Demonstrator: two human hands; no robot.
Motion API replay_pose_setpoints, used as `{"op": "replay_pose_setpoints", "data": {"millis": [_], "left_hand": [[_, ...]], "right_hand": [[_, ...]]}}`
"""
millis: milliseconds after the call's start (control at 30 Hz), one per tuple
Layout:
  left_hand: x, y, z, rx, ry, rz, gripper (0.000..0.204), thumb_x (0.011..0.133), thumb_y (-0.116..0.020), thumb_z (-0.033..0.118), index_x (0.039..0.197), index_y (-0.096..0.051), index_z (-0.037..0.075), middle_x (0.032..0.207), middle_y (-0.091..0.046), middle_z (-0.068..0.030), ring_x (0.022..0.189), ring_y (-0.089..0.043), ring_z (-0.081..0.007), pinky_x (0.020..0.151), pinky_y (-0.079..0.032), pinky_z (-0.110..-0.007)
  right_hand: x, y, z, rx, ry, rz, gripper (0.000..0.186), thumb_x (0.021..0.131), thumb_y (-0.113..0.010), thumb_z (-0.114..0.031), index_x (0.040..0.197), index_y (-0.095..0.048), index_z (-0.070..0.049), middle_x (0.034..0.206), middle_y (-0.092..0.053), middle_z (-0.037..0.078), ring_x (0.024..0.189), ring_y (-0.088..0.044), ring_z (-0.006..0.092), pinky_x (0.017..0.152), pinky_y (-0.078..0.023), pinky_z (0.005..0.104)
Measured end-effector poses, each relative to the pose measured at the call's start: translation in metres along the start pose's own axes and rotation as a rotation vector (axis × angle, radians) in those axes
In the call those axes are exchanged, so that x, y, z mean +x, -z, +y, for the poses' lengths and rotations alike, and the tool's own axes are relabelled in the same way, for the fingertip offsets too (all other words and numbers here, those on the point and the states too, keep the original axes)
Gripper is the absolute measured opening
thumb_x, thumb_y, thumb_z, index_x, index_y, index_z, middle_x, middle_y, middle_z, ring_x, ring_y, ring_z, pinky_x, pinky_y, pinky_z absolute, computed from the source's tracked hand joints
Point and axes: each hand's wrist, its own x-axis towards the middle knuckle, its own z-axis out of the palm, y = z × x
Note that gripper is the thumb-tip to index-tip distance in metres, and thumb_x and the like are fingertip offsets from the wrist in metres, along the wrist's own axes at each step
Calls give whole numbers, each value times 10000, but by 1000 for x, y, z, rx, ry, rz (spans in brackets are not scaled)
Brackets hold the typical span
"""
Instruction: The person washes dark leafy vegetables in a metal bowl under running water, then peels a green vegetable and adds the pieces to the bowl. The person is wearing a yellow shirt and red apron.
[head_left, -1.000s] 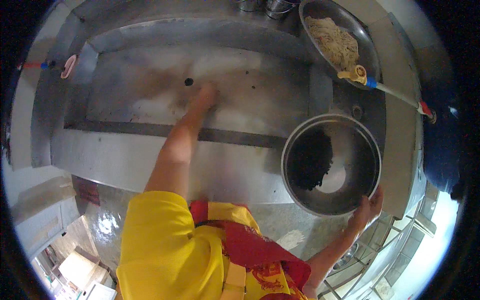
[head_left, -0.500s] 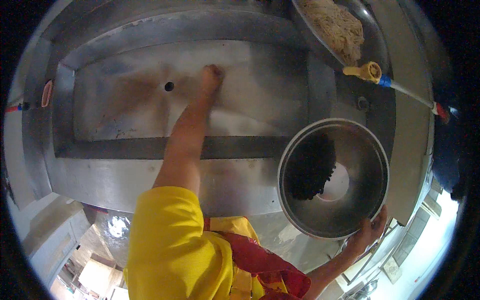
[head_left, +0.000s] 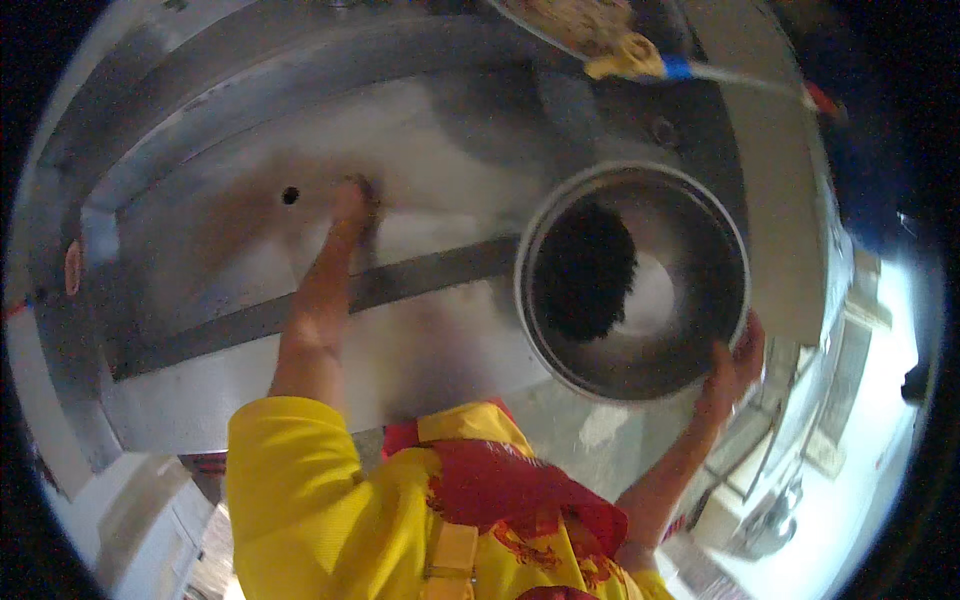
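A large round metal bowl (head_left: 690,350) hangs over the right front edge of the steel sink (head_left: 420,150). My right hand (head_left: 735,370) grips its rim at the lower right, the thumb on the near side. Inside the bowl a black clump of small pieces (head_left: 590,270) clings to the left; its kind is not clear. My left hand (head_left: 352,200) reaches down to the sink floor, just right of the round drain hole (head_left: 291,196). Its fingers look curled together, and whatever they hold, if anything, is hidden.
At the far right corner sits a bowl of pale, noodle-like strands (head_left: 575,20). A yellow tap handle (head_left: 625,60) with a blue collar and hose lies beside it. A pink-rimmed object (head_left: 73,267) rests on the sink's left ledge. Metal vessels (head_left: 775,520) stand low at the right.
The view has turned and shifted, so the sink sits tilted. My left hand has drawn nearer along the sink floor. The bowl stays in my right hand, with the black clump still inside.
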Motion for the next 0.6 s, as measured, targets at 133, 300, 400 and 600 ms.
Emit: {"op": "replay_pose_setpoints", "data": {"millis": [133, 300, 400, 600], "left_hand": [[-4, 1, 8, 10, -5, -42, 236, 801, -691, 133, 999, -641, 16, 943, -662, -171, 872, -655, -331, 747, -537, -411], [-19, 48, 20, -683, 26, -57, 206, 831, -669, 100, 997, -622, -12, 848, -639, -144, 794, -645, -282, 688, -533, -361], [-36, 72, 48, -1768, 408, 61, 168, 882, -624, 82, 1017, -616, -17, 797, -619, -106, 752, -628, -236, 646, -519, -322], [-144, 142, 255, -1628, 43, 290, 207, 937, -641, 158, 1089, -633, 17, 893, -634, -60, 809, -608, -164, 745, -516, -304]], "right_hand": [[-1, -10, -23, -167, -61, 53, 597, 691, -616, 82, 1278, -584, -24, 1118, -659, 75, 1012, -616, 171, 910, -482, 306], [-15, -29, -45, -196, -71, 89, 578, 695, -596, 99, 1254, -600, -48, 875, -622, 9, 776, -569, 108, 728, -467, 243], [-17, -29, -51, -342, -46, 106, 551, 694, -607, 96, 1228, -602, -42, 852, -579, -2, 727, -495, 103, 687, -452, 250], [-18, -23, -19, -274, 129, 121, 487, 726, -626, 11, 1200, -590, -97, 888, -651, 146, 767, -629, 307, 674, -511, 442]]}}
